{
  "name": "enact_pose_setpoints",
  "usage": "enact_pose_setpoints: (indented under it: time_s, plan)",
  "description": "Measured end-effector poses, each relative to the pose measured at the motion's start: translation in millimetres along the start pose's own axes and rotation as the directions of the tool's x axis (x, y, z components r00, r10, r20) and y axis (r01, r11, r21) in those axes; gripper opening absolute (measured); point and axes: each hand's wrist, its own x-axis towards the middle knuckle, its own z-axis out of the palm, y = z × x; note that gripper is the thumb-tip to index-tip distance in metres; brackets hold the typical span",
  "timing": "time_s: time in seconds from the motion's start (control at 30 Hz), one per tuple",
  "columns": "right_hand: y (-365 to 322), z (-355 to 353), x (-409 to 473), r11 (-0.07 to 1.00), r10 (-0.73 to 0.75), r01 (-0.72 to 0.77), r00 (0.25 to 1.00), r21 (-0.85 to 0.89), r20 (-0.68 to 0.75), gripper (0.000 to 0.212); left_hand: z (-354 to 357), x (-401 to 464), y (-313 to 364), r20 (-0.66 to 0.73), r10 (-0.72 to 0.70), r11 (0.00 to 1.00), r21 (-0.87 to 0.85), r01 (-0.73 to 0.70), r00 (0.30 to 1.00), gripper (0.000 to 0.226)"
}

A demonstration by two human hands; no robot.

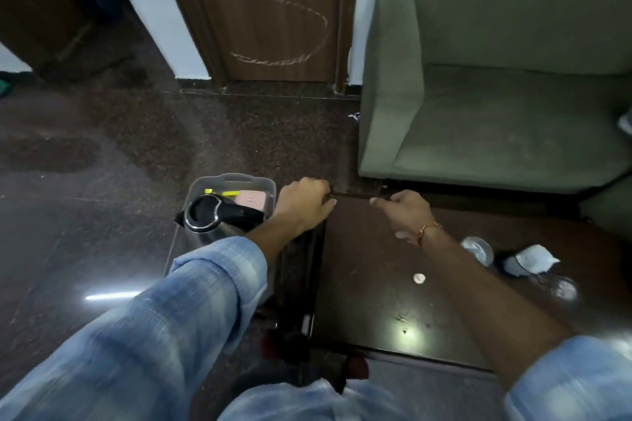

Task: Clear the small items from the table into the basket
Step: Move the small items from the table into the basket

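A grey plastic basket stands on the floor by the table's left end. It holds a steel kettle with a black lid, a yellow item and a pink item. My left hand is at the far-left corner of the dark table, fingers curled on the end of a thin dark stick that lies along the far edge. My right hand reaches to the stick's other end with fingers stretched out and thumb apart. A small white round piece lies on the table.
On the table's right part sit a clear glass, a crumpled white paper on a dark object and another clear item. A green sofa stands behind the table. A brown door is beyond the dark stone floor.
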Motion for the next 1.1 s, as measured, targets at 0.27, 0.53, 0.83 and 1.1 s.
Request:
enact_pose_setpoints:
  time_s: [0.27, 0.53, 0.83, 1.1]
  plan:
    - [88, -86, -31, 0.982, 0.165, -0.141, 0.967, 0.128, -0.192, 0.056, 47, 10, 84, 0.146, 0.186, 0.982, -0.049, -0.181, 0.972, 0.034]
    - [191, -142, -66, 0.970, 0.220, -0.167, 0.914, 0.178, -0.341, 0.010, 97, -4, 170, 0.255, 0.329, 0.943, -0.144, -0.300, 0.909, 0.025]
    - [277, -176, -35, 0.976, 0.217, -0.206, 0.958, 0.075, -0.187, 0.029, 163, 7, 231, 0.374, 0.247, 0.968, -0.147, -0.206, 0.894, 0.031]
    - [350, -161, 1, 0.975, 0.219, -0.220, 0.975, -0.040, -0.034, 0.031, 226, 14, 241, 0.440, 0.148, 0.989, -0.089, -0.122, 0.886, 0.034]
